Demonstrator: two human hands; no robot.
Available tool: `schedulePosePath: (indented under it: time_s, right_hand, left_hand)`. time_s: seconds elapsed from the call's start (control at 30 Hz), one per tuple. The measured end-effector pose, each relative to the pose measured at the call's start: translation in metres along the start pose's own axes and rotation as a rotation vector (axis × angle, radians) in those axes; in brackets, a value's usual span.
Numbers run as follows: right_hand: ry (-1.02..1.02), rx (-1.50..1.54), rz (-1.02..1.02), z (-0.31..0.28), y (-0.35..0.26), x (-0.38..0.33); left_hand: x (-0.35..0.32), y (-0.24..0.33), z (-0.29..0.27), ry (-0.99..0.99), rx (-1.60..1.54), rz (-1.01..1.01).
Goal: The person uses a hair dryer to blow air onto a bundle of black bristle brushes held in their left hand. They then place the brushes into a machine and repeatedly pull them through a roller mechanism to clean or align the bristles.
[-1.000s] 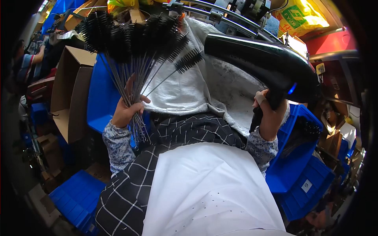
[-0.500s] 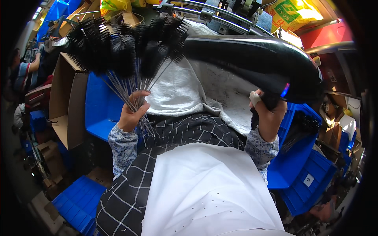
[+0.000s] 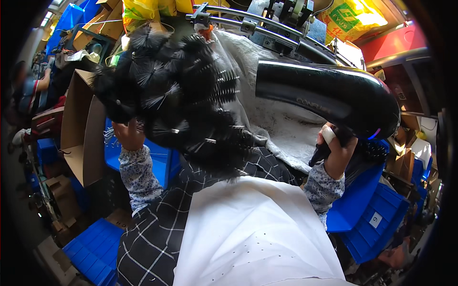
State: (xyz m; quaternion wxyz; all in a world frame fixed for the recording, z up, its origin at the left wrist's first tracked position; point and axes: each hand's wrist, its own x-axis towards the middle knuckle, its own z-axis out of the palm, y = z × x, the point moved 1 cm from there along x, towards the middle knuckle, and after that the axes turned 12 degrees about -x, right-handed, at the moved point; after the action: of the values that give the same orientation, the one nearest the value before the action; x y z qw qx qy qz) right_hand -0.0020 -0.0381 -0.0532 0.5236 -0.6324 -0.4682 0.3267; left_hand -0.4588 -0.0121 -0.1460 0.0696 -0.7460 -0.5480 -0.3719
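The left hand (image 3: 128, 136) is closed around the stems of a bundle of black bristle brushes with thin wire handles (image 3: 179, 102), held up at the left of the view. The right hand (image 3: 336, 148) is clamped on the grip of a glossy black plastic hair dryer (image 3: 329, 95), raised at the right. The two hands are well apart.

The dryer barrel is a smooth, curved cylinder. Its long axis runs roughly level across the view, with the open nozzle end pointing toward the person's left, at the brush heads. The grip drops downward from the rear of the barrel into the right fist.

The brush heads are round and spiky, with dense dark bristles radiating outward. They fan up and to the right from the left hand, several facing the camera end-on. The bundle lies just beside the nozzle; whether they touch cannot be told.

Behind both items lies a grey-white coarse woven cloth (image 3: 286, 128). A white smooth fabric apron (image 3: 253, 229) covers the lap over a dark checked garment (image 3: 157, 233).

Surroundings: blue plastic bins (image 3: 377, 219) at lower right and lower left, an open brown cardboard box (image 3: 81, 128) at left, and a curved metal rail frame (image 3: 267, 24) above.
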Motion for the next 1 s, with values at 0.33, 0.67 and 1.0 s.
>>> schedulePosePath:
  time_s: [0.33, 0.67, 1.0]
  right_hand:
    - [-0.091, -0.075, 0.058, -0.002, 0.008, -0.003]
    - [0.041, -0.321, -0.06, 0.016, -0.003, 0.007]
    - [-0.216, 0.009, -0.013, 0.018, 0.02, 0.014]
  left_hand:
    - [0.019, 0.009, -0.001, 0.062, 0.315, 0.293]
    - [0.033, 0.03, -0.012, -0.116, 0.27, 0.236]
    - [0.04, 0.037, -0.022, -0.232, 0.418, 0.388]
